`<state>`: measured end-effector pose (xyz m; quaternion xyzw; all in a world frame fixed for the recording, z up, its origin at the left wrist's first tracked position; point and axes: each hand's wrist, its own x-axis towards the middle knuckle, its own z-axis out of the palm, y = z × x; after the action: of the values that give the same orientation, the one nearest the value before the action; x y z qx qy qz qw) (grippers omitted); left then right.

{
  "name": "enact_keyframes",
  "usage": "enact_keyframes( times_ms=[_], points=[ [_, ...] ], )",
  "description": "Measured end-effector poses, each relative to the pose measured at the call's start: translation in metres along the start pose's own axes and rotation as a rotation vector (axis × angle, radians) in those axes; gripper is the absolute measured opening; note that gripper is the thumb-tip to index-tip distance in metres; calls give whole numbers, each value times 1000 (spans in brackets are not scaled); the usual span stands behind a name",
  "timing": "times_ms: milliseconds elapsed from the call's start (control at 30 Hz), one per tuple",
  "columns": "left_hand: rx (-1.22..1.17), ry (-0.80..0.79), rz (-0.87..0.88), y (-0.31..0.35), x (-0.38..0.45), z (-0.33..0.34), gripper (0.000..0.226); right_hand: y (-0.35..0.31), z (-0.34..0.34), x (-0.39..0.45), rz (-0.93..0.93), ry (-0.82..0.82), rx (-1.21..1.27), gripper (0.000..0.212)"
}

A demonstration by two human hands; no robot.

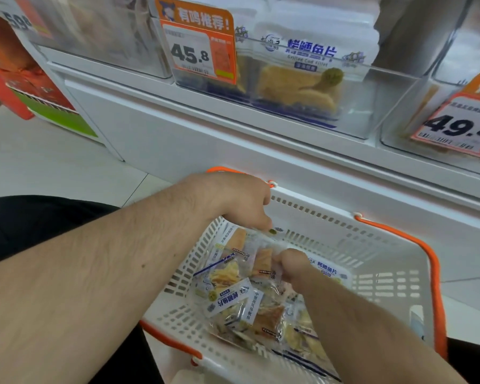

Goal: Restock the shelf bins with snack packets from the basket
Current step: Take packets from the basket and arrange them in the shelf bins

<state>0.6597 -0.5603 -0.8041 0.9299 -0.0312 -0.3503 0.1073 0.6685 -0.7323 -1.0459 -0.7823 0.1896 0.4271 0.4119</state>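
White slotted basket (385, 275) with orange handles (435, 278); orange price tag (197, 40).

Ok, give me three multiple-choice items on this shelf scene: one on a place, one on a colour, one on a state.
1. Where are both hands?
A. In the basket
B. In a shelf bin
C. On the floor

2. What colour are the basket handles?
A. Blue
B. Orange
C. Green

3. What is the right hand doing?
A. Hanging idle
B. Pressing a price tag
C. Gripping a packet

Answers: 1 A, the left hand and right hand are inside the white basket. 2 B, the handles are orange. 3 C, its fingers curl round a snack packet.
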Motion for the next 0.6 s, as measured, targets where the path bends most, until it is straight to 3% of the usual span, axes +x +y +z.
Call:
enact_keyframes(
  times_ms=[100, 267, 467, 533, 600],
  points=[
    [-8, 6, 2, 4, -7, -2, 51, -6, -19, -23, -38, -21, 156, 17],
    [-38, 28, 5, 8, -14, -2, 60, -21, -63, -65, -168, 12, 176, 16],
    [-120, 12, -16, 10, -23, 14, 60, -54, -111, -123, -283, -39, 333, 19],
    [-167, 34, -16, 12, -28, 17, 60, -67, -121, -146, -324, -98, 391, 11],
    [-300, 79, 2, 14, -30, 21, 67, -78, -131, -166, -378, -189, 452, 36]
  ],
)
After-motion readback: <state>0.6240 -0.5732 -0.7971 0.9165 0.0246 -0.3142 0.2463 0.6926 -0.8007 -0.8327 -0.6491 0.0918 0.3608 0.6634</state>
